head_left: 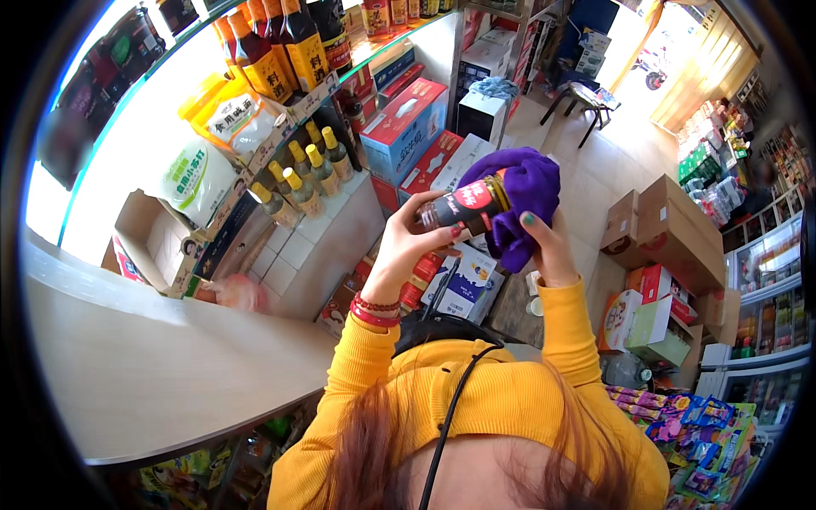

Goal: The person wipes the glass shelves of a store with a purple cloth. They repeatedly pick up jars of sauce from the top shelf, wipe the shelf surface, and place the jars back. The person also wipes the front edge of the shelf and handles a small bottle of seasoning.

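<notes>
My left hand (413,237) grips a glass jar (468,203) with a dark label and a round red patch that bears writing. The jar lies on its side in the air, its base toward my left palm. A bunched purple cloth (534,185) covers its other end, so the lid is hidden. My right hand (553,245) holds the cloth against that end, the thumb pressed over its folds. Both hands are raised in front of my chest, above stacked cartons.
Glass shelves on the left carry sauce bottles (258,60), white bags (191,178) and an open carton (150,245). Yellow-capped bottles (319,169) stand on a tiled ledge (280,268). A pale counter (172,363) runs at lower left. Cardboard boxes (676,229) and a stool (583,99) are on the right.
</notes>
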Motion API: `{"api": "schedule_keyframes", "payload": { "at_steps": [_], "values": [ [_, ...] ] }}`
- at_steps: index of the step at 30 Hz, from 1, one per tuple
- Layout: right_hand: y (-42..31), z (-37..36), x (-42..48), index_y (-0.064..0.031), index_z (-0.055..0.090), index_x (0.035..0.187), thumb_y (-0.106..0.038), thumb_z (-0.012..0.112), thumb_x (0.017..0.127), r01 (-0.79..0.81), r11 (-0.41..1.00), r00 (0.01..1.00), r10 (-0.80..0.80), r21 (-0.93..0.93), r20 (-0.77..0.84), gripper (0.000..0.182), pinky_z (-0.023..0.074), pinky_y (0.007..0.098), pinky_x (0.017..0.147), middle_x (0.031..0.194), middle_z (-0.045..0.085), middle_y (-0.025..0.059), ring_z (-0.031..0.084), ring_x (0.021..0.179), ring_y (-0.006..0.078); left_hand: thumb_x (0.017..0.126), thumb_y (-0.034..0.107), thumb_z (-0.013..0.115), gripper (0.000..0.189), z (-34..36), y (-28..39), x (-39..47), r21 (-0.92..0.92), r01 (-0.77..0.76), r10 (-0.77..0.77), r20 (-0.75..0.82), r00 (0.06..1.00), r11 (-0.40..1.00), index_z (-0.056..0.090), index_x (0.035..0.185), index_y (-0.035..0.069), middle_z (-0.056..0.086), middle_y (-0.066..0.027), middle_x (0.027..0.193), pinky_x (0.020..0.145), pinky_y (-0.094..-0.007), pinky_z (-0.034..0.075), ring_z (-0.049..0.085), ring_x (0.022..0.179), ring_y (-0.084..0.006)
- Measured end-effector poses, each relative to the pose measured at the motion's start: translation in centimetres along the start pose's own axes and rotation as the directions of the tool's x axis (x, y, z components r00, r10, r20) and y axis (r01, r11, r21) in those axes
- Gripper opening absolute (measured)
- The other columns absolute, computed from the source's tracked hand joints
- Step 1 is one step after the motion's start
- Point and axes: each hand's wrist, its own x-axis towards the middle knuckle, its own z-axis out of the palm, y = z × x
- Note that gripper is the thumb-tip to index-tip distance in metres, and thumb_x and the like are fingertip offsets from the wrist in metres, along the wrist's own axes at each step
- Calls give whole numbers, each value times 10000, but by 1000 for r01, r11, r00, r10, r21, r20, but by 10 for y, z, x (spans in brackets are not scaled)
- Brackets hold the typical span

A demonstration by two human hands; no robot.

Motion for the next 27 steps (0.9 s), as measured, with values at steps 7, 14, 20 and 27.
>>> {"api": "schedule_keyframes", "payload": {
  "at_steps": [7,14,20,27],
  "values": [
    [-46,-15,16,-96,501,1167,-139,758,569,583,447,783,-88,-679,615,652,357,358,959,1174,468,158,470,1103,310,725,65,657,417,3,5,-1,-69,84,-79,72,994,994,521,1112,-10,579,-83,891,567,-253,537,603,670,-136],
    [-30,-30,39,-37,511,1148,-247,710,683,192,706,913,126,-682,387,548,409,320,894,1101,548,130,537,1018,248,625,33,742,527,20,-2,-6,417,-280,252,121,960,865,532,1107,3,569,-80,974,694,-263,523,599,845,-148],
    [-25,-61,43,-39,429,1268,-177,710,682,-28,835,808,343,-549,480,664,380,296,937,1214,500,89,464,1105,169,604,59,755,487,23,-8,-6,618,-356,355,131,926,701,576,1056,36,584,-68,942,749,-275,499,599,859,-149],
    [-36,-44,20,-114,497,1144,-44,782,500,468,629,821,-51,-621,568,707,350,333,978,1255,397,101,427,1158,234,613,12,739,539,7,-8,-3,267,-211,206,48,977,940,517,1103,-18,583,-85,981,808,-266,479,587,874,-135]
  ]
}}
